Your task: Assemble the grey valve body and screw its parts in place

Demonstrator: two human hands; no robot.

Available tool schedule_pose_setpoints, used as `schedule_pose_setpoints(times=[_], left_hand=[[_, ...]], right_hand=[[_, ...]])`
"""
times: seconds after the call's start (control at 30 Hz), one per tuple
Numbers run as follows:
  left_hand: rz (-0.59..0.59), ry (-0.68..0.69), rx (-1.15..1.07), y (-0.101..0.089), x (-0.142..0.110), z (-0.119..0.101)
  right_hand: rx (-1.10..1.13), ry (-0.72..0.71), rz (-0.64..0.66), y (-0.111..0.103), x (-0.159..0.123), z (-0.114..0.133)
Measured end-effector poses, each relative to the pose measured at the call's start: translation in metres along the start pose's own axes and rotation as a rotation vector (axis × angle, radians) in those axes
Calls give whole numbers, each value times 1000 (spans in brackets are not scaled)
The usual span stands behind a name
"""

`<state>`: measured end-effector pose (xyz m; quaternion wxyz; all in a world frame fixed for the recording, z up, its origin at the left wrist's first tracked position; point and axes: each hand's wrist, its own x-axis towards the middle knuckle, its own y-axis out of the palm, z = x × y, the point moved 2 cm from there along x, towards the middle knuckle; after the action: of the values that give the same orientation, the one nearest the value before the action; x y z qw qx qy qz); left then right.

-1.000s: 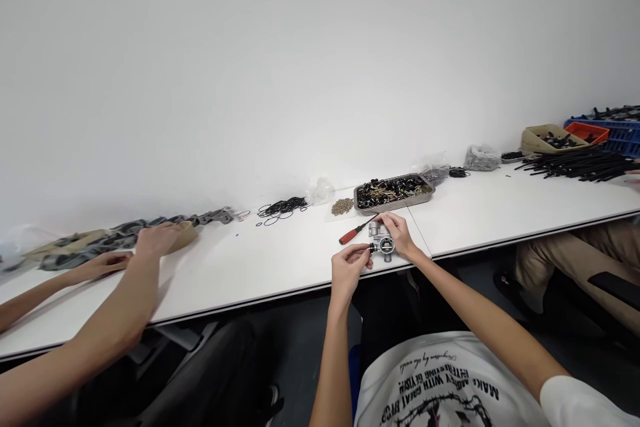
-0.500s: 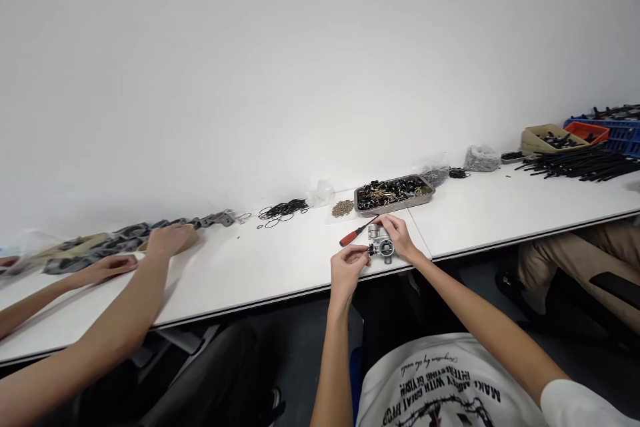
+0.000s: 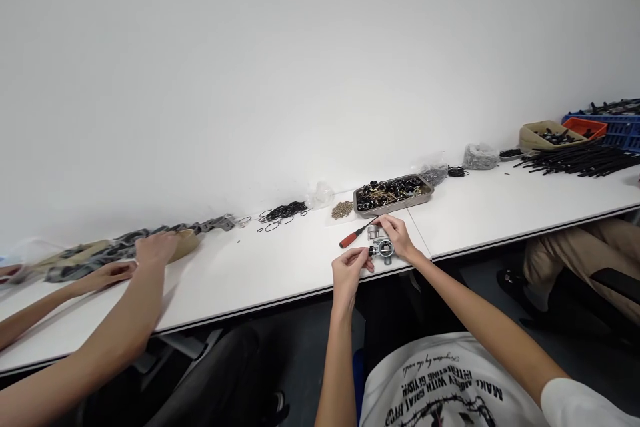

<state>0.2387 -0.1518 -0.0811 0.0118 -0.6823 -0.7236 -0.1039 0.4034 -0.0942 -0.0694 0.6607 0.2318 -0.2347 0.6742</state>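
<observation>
My right hand (image 3: 399, 235) is closed around a small silver metal fitting (image 3: 381, 245) with a round opening, holding it on the white table (image 3: 240, 273) near the front edge. My left hand (image 3: 349, 267) pinches a small black part (image 3: 371, 251) against the fitting's left side. A red-handled screwdriver (image 3: 354, 234) lies on the table just behind my hands, its tip pointing toward a grey tray (image 3: 393, 193) full of black and brass parts.
Black rubber rings (image 3: 281, 213) and a small heap of brass pieces (image 3: 342, 208) lie by the wall. A co-worker's two hands (image 3: 155, 247) rest on a row of grey parts (image 3: 120, 244) at left. Black rods (image 3: 580, 159), bins and another person's legs (image 3: 585, 260) are at right.
My hands and the fitting have stayed almost in place, my left fingers shifting slightly on the black part. The co-worker's hands have slid a little to the left.
</observation>
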Motion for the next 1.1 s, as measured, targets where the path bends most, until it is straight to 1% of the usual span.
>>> schedule_pose_setpoints(times=[0.13, 0.23, 0.4, 0.57, 0.8, 0.93, 1.1], left_hand=[[-13, 7, 44, 0, 1, -3], [4, 16, 71, -1, 0, -7], [31, 24, 42, 0, -1, -6], [-1, 25, 42, 3, -2, -3], [-76, 1, 40, 11, -6, -14], [-84, -4, 49, 12, -6, -16], [-61, 47, 73, 6, -4, -13]], right_hand=[[10, 4, 1, 0, 0, -1], [16, 3, 2, 0, 0, -2], [8, 2, 2, 1, 0, -2], [4, 2, 4, 0, 0, -3], [7, 0, 2, -1, -1, -2], [4, 7, 3, -1, -1, -1], [4, 6, 1, 1, -1, -2]])
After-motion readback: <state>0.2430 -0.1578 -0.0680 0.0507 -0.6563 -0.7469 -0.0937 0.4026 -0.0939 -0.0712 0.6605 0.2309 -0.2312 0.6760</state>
